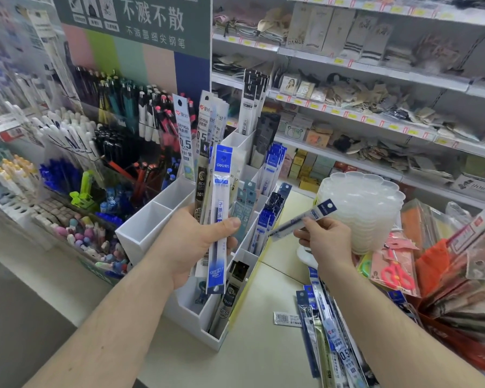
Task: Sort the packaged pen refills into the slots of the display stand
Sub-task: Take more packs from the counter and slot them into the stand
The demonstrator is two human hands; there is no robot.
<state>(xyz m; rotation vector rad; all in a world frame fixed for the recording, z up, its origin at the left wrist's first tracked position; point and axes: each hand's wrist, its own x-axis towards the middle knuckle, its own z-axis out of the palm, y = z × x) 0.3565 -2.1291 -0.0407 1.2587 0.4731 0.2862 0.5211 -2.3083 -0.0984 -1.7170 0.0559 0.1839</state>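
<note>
Packaged pen refills in long, narrow clear sleeves with blue or dark header cards appear in three places. A bunch of them [213,208] stands upright in the left hand [192,242], whose fingers and thumb are curled round the sleeves; the front sleeve carries a blue-and-white header. A single blue-headed refill sleeve [303,219] lies tilted in the right hand [326,242], pinched between thumb and fingertips, with the header end pointing up and to the right. A loose pile of refill sleeves [328,331] rests on the pale countertop [263,359] at near right, beside the right forearm.

A white tiered plastic display stand [151,233] with open rectangular slots sits on the countertop just behind the left hand. Several far-side and right-side slots hold upright refill sleeves; two left slots show only white walls. A stack of translucent scalloped plastic trays [361,208] stands right of the stand, behind the right hand. Pink-handled scissors in packaging [395,273] lie at right.
</note>
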